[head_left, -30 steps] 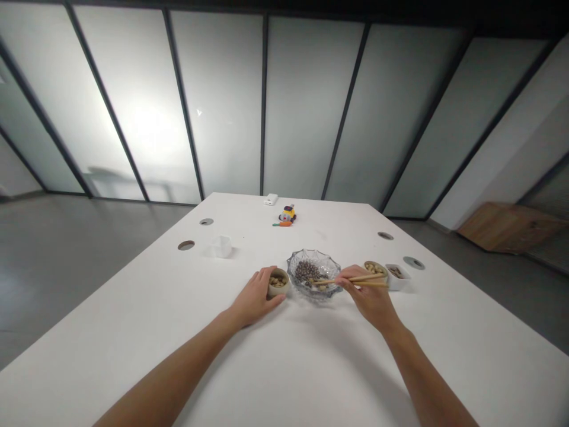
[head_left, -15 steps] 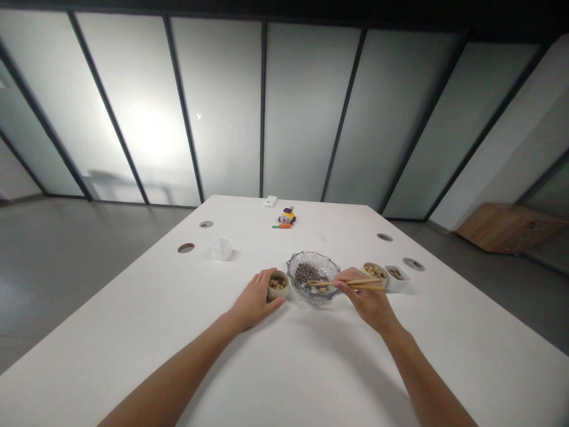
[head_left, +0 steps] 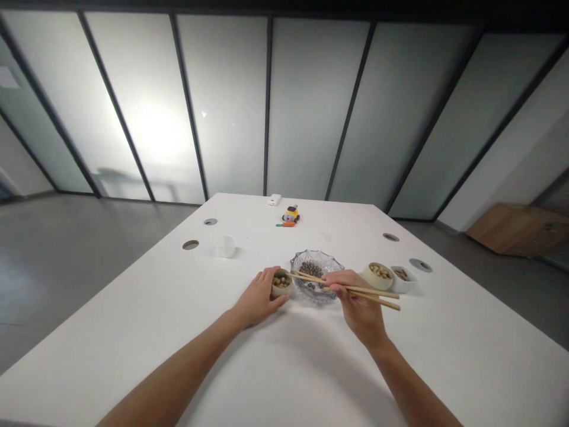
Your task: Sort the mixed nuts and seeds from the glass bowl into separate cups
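My left hand (head_left: 258, 299) is curled round the near-left side of a small cream bowl (head_left: 288, 290) that holds brown nut-like pieces. Wooden chopsticks (head_left: 371, 292) are gripped in my right hand (head_left: 362, 311). Their tips reach left over the rim of a clear glass bowl (head_left: 297, 287), close to the edge of the cream bowl. Whether anything is pinched between the tips is too small to tell. Dark round beads or seeds (head_left: 311, 268) lie in the glass bowl, with a few paler pieces partly hidden by my right hand.
Right of my right hand stand a second cream bowl (head_left: 376, 280) of pale nuts and a white square dish (head_left: 406, 283) with dark pieces. A clear plastic container (head_left: 225, 246) is at left. Farther back are a toy car (head_left: 291, 214), a toy carrot (head_left: 287, 225) and a white box (head_left: 274, 200).
The chopstick tips have moved from inside the glass bowl leftward to the cream bowl's rim, and my right hand has turned. My left hand keeps its hold. The view has shifted slightly.
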